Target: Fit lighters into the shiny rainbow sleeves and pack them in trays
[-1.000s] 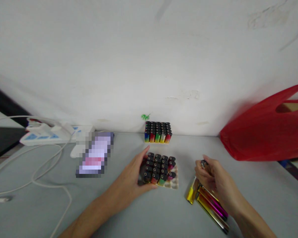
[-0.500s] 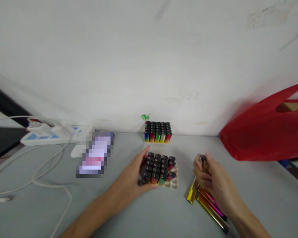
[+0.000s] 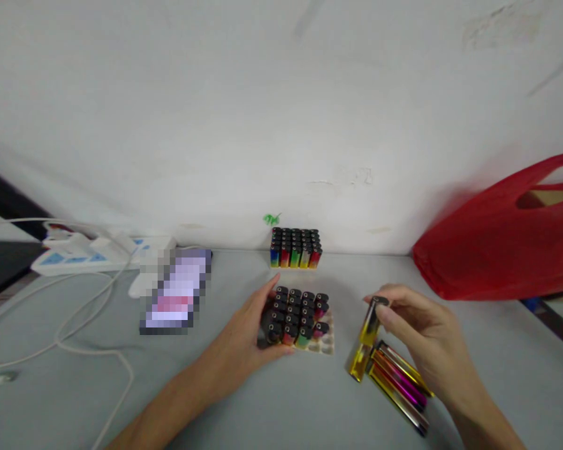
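Observation:
A pale moulded tray (image 3: 327,345) holds several upright black-topped lighters (image 3: 291,315) and has bare cells along its right side. My left hand (image 3: 246,337) grips the tray and lighters from the left, thumb and fingers around the block. My right hand (image 3: 417,325) pinches the black upper end of a gold lighter (image 3: 370,322), which is tilted. Below it lies another gold piece (image 3: 358,365), partly overlapped. Several shiny lighters (image 3: 398,384) in gold and magenta lie slanted on the table under my right hand.
A full block of coloured lighters (image 3: 295,249) stands by the wall. On the left are a phone (image 3: 177,294), a power strip (image 3: 65,259) and white cables (image 3: 94,351). A red bag (image 3: 492,244) sits at the right on the grey table (image 3: 281,412).
My right hand has opened out from a closed fist and moved slightly right, showing the gold lighter at its fingertips. Another gold lighter is now visible lying beneath that hand. My left hand stays around the tray.

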A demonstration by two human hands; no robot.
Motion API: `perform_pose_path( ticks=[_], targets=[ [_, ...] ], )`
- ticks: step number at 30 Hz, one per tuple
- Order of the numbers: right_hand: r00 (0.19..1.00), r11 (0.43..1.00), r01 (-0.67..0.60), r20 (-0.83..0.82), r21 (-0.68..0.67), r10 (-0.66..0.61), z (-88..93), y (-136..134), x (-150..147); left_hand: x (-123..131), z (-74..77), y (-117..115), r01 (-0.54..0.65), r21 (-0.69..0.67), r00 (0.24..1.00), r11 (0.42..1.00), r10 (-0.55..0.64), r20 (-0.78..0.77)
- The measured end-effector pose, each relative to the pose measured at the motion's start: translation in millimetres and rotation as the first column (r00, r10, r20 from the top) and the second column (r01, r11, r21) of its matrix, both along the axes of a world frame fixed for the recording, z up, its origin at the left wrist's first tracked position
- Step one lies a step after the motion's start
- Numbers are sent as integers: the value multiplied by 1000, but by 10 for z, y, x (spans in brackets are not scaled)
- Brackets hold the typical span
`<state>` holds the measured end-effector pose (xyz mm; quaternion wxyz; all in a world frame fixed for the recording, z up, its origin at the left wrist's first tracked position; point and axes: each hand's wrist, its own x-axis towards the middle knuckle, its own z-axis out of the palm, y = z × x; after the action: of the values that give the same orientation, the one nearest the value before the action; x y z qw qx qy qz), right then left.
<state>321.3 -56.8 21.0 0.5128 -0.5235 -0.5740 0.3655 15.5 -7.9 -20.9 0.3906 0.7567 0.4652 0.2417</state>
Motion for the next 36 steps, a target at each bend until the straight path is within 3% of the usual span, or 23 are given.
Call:
perform_pose_path(
  ticks=[7,10,18,36],
  targets=[
    [959,974,-161,206,-159,192,55,-113,-209,-10,-60,16,10,48,1000,999,-11,18],
    [942,963,-215,225,-160,248,25,-107,-255,-9,-75,19,14,63,999,998,-16,29],
    [902,970,-241,373,19,217,-25,-96,-286,-4,-49,3,8,53,999,999,-10,32],
    [872,948,-314,407,43,271,-13,-116,-347,-1,-50,5,5,39,1000,999,-5,19]
  ],
)
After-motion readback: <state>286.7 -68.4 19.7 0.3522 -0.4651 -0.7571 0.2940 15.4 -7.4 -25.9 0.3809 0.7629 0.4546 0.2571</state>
